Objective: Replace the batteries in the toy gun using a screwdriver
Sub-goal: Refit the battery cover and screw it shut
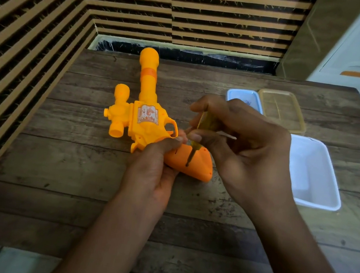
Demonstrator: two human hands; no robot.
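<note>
The orange toy gun [144, 118] lies on its side on the wooden tabletop [54, 177], barrel pointing away towards the striped wall [213, 14], and the left grip [154, 169] is curled round it where body meets handle. The right grip [248, 150] pinches a yellow-handled screwdriver [205, 122], held nearly upright, its tip set against the side of the gun's handle. Off to the right sit a white tub [316, 175], a blue container [243, 96] and a tan container [281, 108]

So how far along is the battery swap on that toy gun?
It looks early. Nothing seems done: the toy gun has its handle closed. In hand: the left hand steadies the gun while the right hand has the screwdriver in its grip, tip on the handle. Left: opening it, swapping batteries, closing. No batteries show.
</note>
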